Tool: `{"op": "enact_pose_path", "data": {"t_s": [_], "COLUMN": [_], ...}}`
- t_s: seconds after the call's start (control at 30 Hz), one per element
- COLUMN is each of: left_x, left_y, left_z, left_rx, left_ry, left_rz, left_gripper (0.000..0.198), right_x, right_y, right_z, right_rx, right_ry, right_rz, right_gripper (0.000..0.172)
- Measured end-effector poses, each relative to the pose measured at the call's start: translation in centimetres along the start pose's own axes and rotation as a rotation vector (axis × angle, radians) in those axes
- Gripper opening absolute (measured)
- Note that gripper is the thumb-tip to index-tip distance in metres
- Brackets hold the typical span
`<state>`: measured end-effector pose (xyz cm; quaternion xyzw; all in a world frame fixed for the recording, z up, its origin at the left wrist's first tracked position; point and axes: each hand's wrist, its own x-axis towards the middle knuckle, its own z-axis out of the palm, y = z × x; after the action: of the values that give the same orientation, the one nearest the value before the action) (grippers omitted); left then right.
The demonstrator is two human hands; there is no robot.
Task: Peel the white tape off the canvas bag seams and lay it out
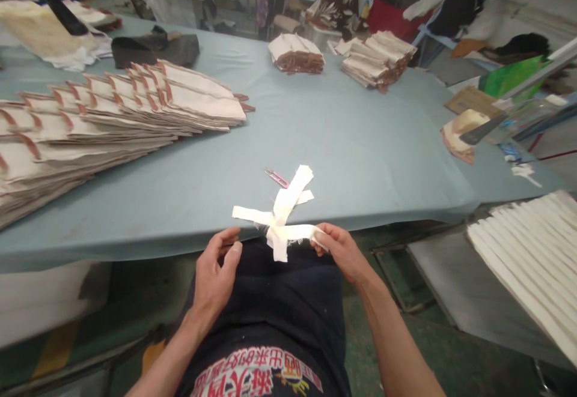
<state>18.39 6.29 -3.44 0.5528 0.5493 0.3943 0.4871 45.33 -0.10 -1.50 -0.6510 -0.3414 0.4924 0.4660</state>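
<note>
Several white cloth strips [288,208] with frayed threads lie crossed at the table's near edge, one end hanging over it. My right hand [336,247] pinches the end of one strip between thumb and fingers. My left hand [220,262] is just left of the strips, thumb and fingers apart, with nothing in it. Pink-handled thread snips [277,176] rest on the table just behind the strips.
A long fanned stack of pale fabric pieces with brown edges [135,100] covers the table's left. Two more fabric bundles [296,53] lie at the back. An iron [466,133] stands at the right. Folded white cloth [532,253] sits lower right.
</note>
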Motion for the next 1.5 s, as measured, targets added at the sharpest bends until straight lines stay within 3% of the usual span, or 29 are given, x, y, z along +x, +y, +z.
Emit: {"op": "enact_pose_path", "data": {"t_s": [0.1, 0.2, 0.33, 0.53, 0.87, 1.2, 1.5], "left_x": [-1.0, -1.3, -0.7, 0.4, 2.6, 4.5, 6.0], "left_y": [-0.7, -1.0, -0.6, -0.9, -0.1, -0.1, 1.8], "left_z": [1.4, 3.6, 6.1, 7.6, 5.3, 2.3, -0.2], "left_rx": [-0.054, -0.129, -0.199, -0.186, 0.076, 0.174, 0.359], "left_ry": [-0.016, -0.168, -0.274, -0.241, -0.126, -0.271, -0.277], "left_rz": [-0.124, -0.243, -0.261, -0.239, 0.000, -0.019, -0.017], "left_gripper": [0.052, 0.061, 0.063, 0.056, 0.037, 0.040, 0.044], "right_x": [-0.4, -0.7, -1.0, -0.6, 2.8, 5.8, 5.9], "right_y": [-0.6, -1.2, -1.7, -1.9, -2.3, -2.3, -1.5], "right_z": [0.6, 1.2, 1.8, 1.6, 0.6, -2.0, -2.8], "right_rx": [-0.017, -0.026, -0.041, -0.034, 0.148, 0.342, 0.329], "right_ry": [-0.039, -0.065, -0.079, -0.070, 0.003, 0.059, 0.031], "right_rz": [-0.019, -0.039, -0.058, -0.059, -0.006, 0.010, 0.007], "right_gripper": [0.034, 0.033, 0.032, 0.034, 0.040, 0.044, 0.047]}}
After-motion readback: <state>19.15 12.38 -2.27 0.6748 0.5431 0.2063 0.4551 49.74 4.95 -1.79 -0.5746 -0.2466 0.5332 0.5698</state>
